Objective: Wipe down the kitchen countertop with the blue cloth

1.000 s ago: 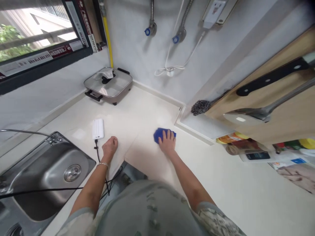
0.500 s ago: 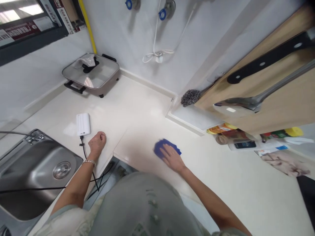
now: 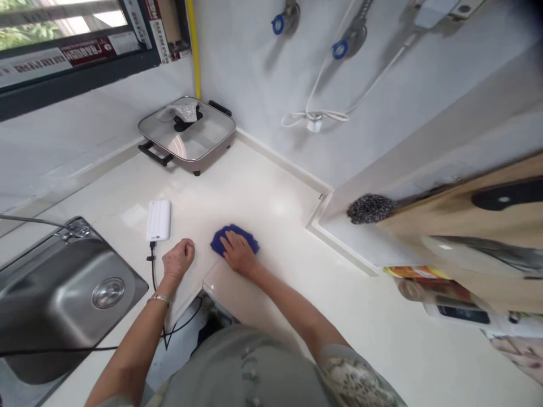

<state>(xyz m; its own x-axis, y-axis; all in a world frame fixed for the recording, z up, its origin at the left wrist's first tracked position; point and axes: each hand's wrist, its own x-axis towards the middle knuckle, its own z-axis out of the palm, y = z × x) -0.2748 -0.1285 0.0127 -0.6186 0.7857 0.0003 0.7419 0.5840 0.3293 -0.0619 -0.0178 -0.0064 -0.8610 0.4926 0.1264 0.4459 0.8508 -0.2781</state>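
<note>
My right hand (image 3: 240,254) presses down on a blue cloth (image 3: 218,242), its fingers spread across the top. The cloth lies bunched against the white countertop (image 3: 271,195), close to the inner corner of its front edge. My left hand (image 3: 179,258) is curled into a loose fist and rests on the counter, left of the cloth. Nothing shows in that fist. Just beyond it lies a white power bank (image 3: 158,220) with a black cable (image 3: 153,265) plugged into its near end.
A lidded electric pan (image 3: 186,133) stands in the back corner. At left is a steel sink (image 3: 68,288) with a faucet (image 3: 74,230). A wire scrubber (image 3: 370,208) and a wooden board (image 3: 445,226) hang at right, above bottles and packets. A looped white cord (image 3: 314,120) hangs on the wall.
My right hand has slid the blue cloth leftward across the counter, closer to my left hand. My left fist stays by the power bank. The camera view has shifted.
</note>
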